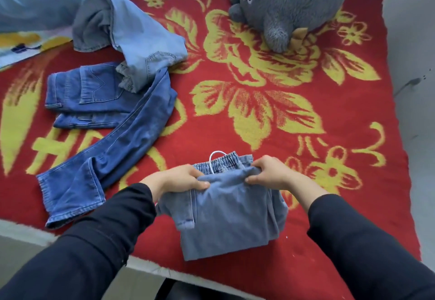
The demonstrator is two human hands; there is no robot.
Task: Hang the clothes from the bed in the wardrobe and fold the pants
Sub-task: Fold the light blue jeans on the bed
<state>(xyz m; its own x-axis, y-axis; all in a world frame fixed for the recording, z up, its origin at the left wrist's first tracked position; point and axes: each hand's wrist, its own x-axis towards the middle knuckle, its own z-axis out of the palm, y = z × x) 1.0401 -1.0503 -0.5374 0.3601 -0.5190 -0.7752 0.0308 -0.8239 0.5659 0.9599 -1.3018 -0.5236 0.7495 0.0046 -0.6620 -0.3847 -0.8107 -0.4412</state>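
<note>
our left hand [182, 178] and right hand [268, 173] each pinch the folded edge of the pants [226, 215] at the near side of the bed [306, 116]; we should keep the corners level and lay the fold square over the waistband.

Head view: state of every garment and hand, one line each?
light blue pants, partly folded, on the blanket
left hand, grips the pants' top fold
right hand, grips the same fold
dark blue jeans, unfolded, sprawled
pale jeans, crumpled, overlapping the dark blue jeans
plush toy, lying on the blanket
</note>
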